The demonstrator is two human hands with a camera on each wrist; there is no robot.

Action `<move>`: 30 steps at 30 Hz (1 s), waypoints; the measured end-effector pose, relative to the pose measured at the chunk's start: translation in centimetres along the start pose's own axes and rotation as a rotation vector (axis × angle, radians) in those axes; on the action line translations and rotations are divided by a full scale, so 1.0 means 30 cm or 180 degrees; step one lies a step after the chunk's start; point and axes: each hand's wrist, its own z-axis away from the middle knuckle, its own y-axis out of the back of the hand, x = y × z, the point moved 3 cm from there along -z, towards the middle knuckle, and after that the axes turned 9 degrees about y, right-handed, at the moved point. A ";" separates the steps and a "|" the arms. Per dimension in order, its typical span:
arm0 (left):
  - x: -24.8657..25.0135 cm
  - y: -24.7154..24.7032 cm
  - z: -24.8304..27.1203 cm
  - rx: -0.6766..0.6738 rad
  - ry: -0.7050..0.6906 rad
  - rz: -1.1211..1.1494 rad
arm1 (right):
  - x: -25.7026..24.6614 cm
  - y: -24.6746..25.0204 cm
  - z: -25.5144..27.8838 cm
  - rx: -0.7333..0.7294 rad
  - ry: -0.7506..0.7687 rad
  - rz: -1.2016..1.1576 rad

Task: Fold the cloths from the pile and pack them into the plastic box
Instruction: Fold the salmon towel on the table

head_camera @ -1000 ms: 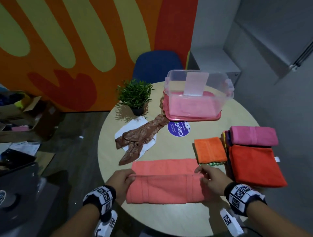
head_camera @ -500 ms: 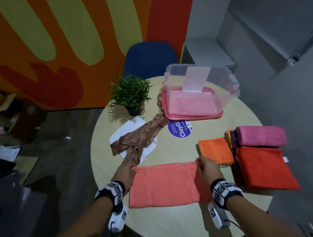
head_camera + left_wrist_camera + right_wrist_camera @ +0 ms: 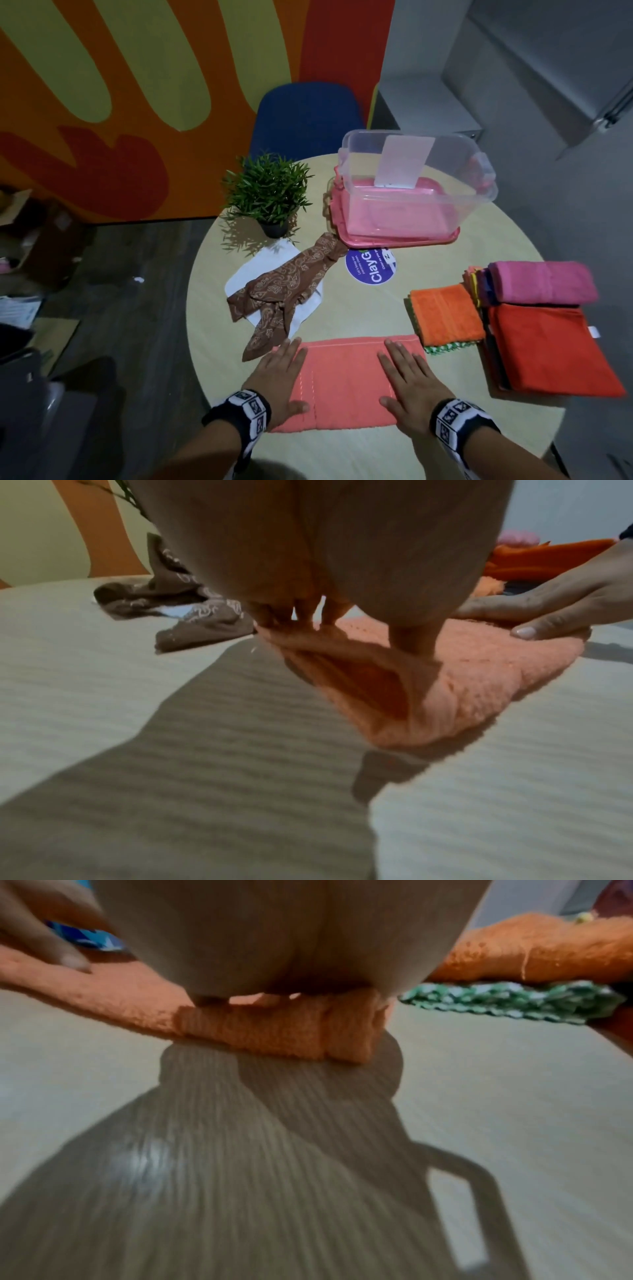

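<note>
A salmon-coloured towel (image 3: 346,380) lies folded over on the round table (image 3: 342,452), near its front edge. My left hand (image 3: 279,377) lies flat on the towel's left end with straight fingers. My right hand (image 3: 409,383) presses flat on the right end. The left wrist view shows the towel (image 3: 462,674) doubled over under the left hand's fingertips (image 3: 301,618). In the right wrist view the folded edge of the towel (image 3: 274,1031) shows under my palm. The clear plastic box (image 3: 411,192) stands at the back of the table on a pink lid.
A pile of cloths sits at the right: a small orange one (image 3: 445,313), a large red-orange one (image 3: 544,349) and a rolled pink one (image 3: 541,282). A brown patterned scarf (image 3: 284,291) lies on white cloth at the left. A potted plant (image 3: 269,195) and a blue chair (image 3: 308,116) stand behind.
Both hands carried the towel's near edge forward onto its far edge, let go of it, and now lie flat on the folded towel.
</note>
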 end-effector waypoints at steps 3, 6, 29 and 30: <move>-0.019 -0.036 -0.012 -0.0039 -0.0076 -0.0217 | 0.005 -0.017 -0.003 -0.0452 -0.0100 -0.0045; -0.045 -0.081 -0.051 0.0083 -0.0191 -0.0180 | 0.004 -0.019 -0.014 -0.0625 -0.0025 -0.0180; -0.045 -0.107 -0.128 -0.0405 0.0144 -0.0036 | 0.017 -0.016 -0.036 -0.0744 -0.0146 -0.0307; -0.037 -0.096 -0.126 -0.0326 0.0120 -0.0025 | 0.016 -0.021 -0.035 -0.0686 -0.0127 -0.0280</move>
